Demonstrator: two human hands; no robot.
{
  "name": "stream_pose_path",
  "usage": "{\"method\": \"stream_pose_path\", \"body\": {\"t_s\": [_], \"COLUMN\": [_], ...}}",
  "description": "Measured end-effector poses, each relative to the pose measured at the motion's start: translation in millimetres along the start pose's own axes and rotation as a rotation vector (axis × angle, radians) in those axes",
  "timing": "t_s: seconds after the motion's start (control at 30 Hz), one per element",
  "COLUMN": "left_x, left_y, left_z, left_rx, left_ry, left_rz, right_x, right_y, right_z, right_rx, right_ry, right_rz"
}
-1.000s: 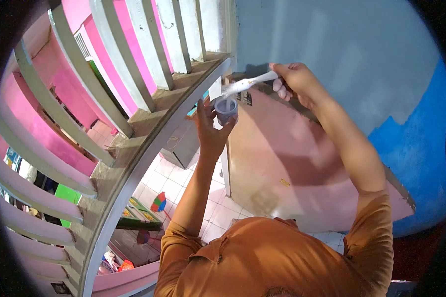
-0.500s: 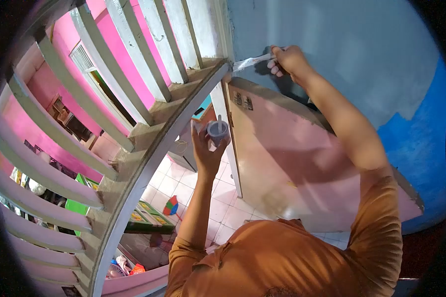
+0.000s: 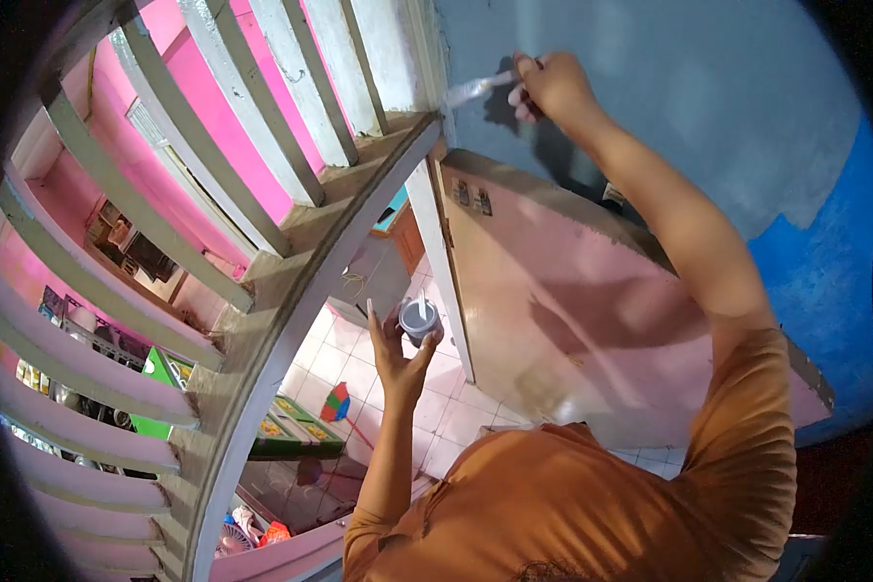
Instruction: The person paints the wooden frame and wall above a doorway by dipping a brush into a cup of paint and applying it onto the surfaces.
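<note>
My right hand [image 3: 561,89] is closed around the handle of a paintbrush [image 3: 473,91]. Its whitish bristle end meets the grey-painted wall [image 3: 669,87] at the edge beside the white frame of the slatted opening. Lower down, my left hand [image 3: 400,361] grips a small plastic cup [image 3: 419,328] from below and the side. Greyish paint seems to be in the cup, and a pale stick [image 3: 422,304] stands up in it. The cup is held well apart from the brush.
White slats [image 3: 257,107] rise from a ledge [image 3: 291,276] on the left. Below the painted area stands a pink door [image 3: 572,339] with a dusty top edge. Bright blue wall [image 3: 820,281] borders the grey at right. A colourful duster [image 3: 336,402] is down by the tiled floor [image 3: 436,412].
My left hand has lowered with the cup. My right hand has moved slightly up and left, bringing the brush tip higher along the wall's edge.
</note>
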State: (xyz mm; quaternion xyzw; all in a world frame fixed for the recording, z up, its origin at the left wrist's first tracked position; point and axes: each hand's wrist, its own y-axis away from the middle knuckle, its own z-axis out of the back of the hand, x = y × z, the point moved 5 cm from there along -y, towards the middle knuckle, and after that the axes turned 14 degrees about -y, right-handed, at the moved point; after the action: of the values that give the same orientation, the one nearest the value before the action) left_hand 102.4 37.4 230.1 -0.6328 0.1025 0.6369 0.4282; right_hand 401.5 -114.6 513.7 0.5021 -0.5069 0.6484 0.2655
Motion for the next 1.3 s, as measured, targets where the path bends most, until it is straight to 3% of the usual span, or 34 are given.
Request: {"method": "stream_pose_path", "body": {"t_s": [0.2,0.4,0.6,0.7,0.83,0.97,1.07,1.23,1.3], "left_x": [-1.4,8.9,14.2,11.3,11.8,12.8,17.5,15.8,16.0], "left_y": [8.0,14.1,17.9,16.2,16.5,20.6,24.6,25.5,25.3], "left_z": [4.6,7.9,8.6,8.8,7.6,6.5,4.9,5.5,4.1], "left_rx": [0.022,0.003,0.01,0.021,0.023,0.017,0.031,0.035,0.035], "left_ry": [-0.021,0.009,-0.004,-0.001,0.025,0.019,-0.002,-0.007,0.0], "left_rz": [0.014,0.037,0.064,0.067,0.044,0.055,0.046,0.059,0.06], "right_x": [-38.5,-6.5,-36.0,-38.0,13.7,12.0,1.0,34.3,61.1], "right_y": [6.9,-2.3,5.6,-1.5,-8.0,-4.9,7.6,-22.8,-35.3], "right_z": [-18.7,-10.7,-17.6,-23.7,-19.6,-10.2,-16.8,-26.8,-24.3], "right_rx": [0.041,-0.029,0.065,0.075,-0.008,0.073,0.035,0.051,0.012], "right_ry": [0.24,0.094,0.251,0.205,0.05,0.243,0.211,0.129,0.042], "right_rz": [-0.207,-0.02,-0.199,-0.106,0.04,-0.009,-0.097,0.084,0.258]}}
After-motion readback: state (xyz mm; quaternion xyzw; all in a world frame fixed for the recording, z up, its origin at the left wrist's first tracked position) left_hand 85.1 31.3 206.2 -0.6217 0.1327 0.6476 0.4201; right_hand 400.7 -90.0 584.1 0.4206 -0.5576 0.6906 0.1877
